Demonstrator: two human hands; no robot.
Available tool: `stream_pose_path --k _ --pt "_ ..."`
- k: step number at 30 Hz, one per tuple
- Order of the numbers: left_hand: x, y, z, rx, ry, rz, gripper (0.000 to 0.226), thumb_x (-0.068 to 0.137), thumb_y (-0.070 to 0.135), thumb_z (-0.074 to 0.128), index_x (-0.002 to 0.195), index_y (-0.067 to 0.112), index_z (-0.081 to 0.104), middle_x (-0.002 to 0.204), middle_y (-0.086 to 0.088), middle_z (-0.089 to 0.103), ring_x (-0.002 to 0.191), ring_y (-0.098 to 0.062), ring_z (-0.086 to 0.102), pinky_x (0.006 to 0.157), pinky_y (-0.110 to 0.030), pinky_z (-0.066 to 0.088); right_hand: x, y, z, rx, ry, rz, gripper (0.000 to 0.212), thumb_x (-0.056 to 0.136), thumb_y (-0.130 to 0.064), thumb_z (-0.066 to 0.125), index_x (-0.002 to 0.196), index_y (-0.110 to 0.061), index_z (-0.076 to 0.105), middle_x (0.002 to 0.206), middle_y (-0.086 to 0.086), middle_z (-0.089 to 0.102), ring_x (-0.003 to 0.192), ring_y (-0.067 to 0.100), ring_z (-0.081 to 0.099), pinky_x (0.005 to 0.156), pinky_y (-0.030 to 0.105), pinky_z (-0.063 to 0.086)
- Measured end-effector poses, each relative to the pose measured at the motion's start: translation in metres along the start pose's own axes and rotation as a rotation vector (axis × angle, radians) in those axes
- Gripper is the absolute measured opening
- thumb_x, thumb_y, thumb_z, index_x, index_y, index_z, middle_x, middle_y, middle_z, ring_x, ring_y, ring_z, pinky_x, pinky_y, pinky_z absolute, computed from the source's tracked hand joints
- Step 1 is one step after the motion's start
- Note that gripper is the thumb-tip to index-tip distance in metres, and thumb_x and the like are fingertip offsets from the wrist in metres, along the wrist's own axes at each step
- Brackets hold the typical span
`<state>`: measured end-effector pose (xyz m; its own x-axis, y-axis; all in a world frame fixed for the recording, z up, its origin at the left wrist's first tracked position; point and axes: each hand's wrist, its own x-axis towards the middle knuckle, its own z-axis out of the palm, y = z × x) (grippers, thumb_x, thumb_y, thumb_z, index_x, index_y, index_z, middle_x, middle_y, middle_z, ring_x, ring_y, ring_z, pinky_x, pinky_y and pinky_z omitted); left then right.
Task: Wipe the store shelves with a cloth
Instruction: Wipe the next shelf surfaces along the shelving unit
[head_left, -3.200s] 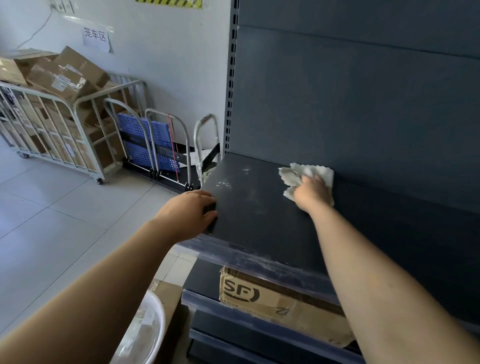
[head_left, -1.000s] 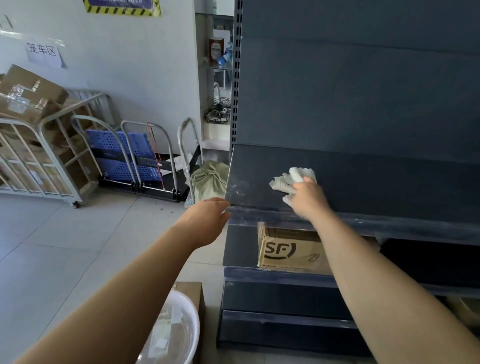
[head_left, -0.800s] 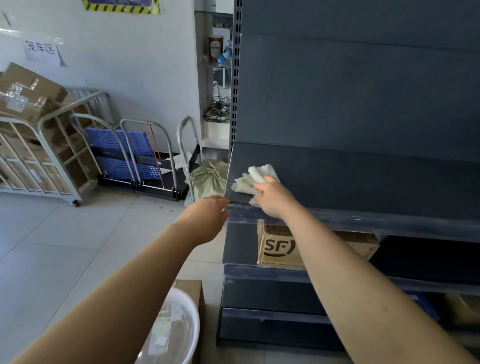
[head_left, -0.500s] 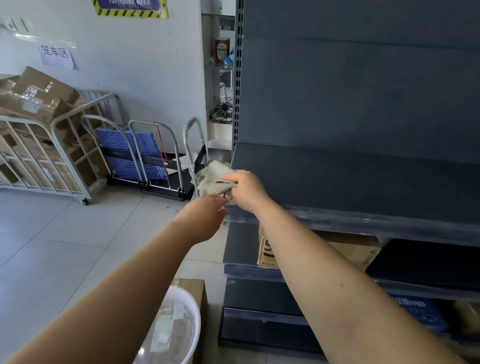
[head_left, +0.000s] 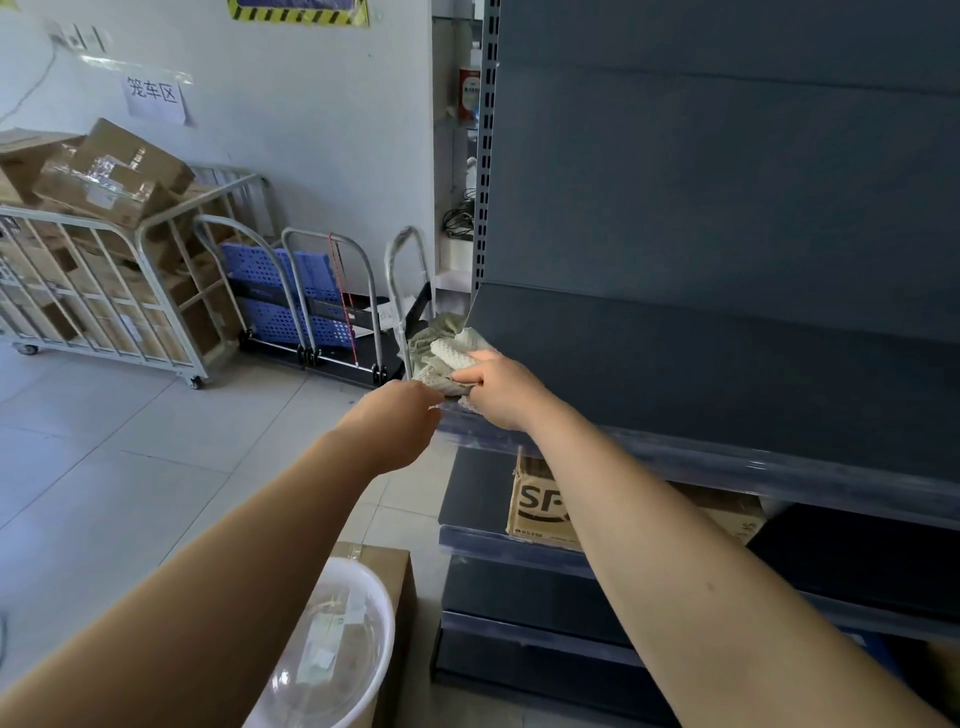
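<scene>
Right hand (head_left: 501, 389) grips the white waffle cloth (head_left: 447, 358), which is bunched at the front-left corner of the dark grey shelf (head_left: 675, 374) and sticks out past its left edge. Left hand (head_left: 395, 415) is just beside the cloth at the shelf's front lip. Its fingers are hidden from me, so I can't tell its grip. SF carton (head_left: 540, 509) sits on the shelf below. White bucket (head_left: 332, 644) is on the floor.
</scene>
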<state>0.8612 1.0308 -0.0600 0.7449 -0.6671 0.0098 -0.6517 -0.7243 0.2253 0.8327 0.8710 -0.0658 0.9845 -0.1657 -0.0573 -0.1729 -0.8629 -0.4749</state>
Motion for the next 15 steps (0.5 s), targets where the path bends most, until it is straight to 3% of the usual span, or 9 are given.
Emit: stream_pose_path --k 5,8,15 --pt "0.001 0.003 -0.002 -0.007 0.000 -0.009 0.032 0.097 0.020 0.039 0.115 0.016 0.065 0.112 -0.009 0.067 0.100 -0.029 0.062 0.081 -0.037 0.051 -0.028 0.019 -0.022 0.102 0.036 0.007 0.045 0.086 0.007 0.045 0.109 -0.020 0.073 0.141 -0.002 0.051 0.124 0.023 0.049 0.102 0.030 0.039" --pt "0.005 0.006 -0.003 -0.010 -0.013 -0.012 0.028 0.097 0.019 0.039 0.099 0.009 0.065 0.107 -0.013 0.066 0.104 -0.033 0.061 0.084 -0.041 0.051 -0.046 0.046 -0.036 0.053 0.132 0.075 0.040 0.084 0.007 0.050 0.103 -0.019 0.075 0.130 0.001 0.061 0.110 0.024 0.057 0.098 0.030 0.045" --pt "0.009 0.010 -0.003 0.021 -0.048 0.009 0.034 0.098 0.018 0.037 0.123 0.013 0.060 0.127 -0.012 0.060 0.115 -0.032 0.056 0.097 -0.044 0.048 -0.096 0.123 -0.074 -0.130 0.453 0.365 0.039 0.080 0.006 0.056 0.102 -0.021 0.073 0.120 0.006 0.060 0.105 0.031 0.058 0.089 0.033 0.048"
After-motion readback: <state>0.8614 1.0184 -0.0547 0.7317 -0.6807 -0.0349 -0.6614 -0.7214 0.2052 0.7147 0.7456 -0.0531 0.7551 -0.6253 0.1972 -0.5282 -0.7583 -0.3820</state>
